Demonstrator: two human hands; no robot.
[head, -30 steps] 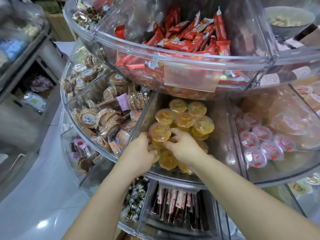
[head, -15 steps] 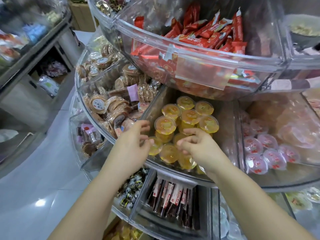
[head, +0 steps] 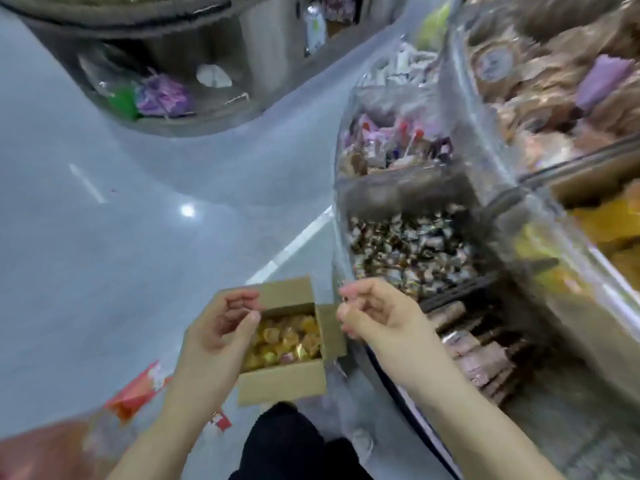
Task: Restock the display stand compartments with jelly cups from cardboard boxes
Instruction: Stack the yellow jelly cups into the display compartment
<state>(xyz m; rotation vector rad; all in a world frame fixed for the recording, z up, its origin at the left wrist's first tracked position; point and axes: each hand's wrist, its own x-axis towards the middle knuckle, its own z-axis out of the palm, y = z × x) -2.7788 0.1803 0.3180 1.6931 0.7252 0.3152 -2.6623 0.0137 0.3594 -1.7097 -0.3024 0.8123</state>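
Head view is smeared by motion blur. Left of the cardboard box [head: 282, 381], a red packet [head: 133, 393] lies on the floor, partly behind the forearm. The left hand [head: 218, 332] hovers over the box with loosely curled, empty fingers, hiding part of the yellow jelly cups [head: 287, 337] inside. Right of the box, the right hand [head: 377, 313] hangs likewise empty. Further right, the display stand [head: 485, 209] runs off frame, its contents indistinct.

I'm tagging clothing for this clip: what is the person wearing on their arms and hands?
Nothing shows: the left hand and right hand are bare, without gloves, rings or a watch, and both forearms are sleeveless up to the frame edge.
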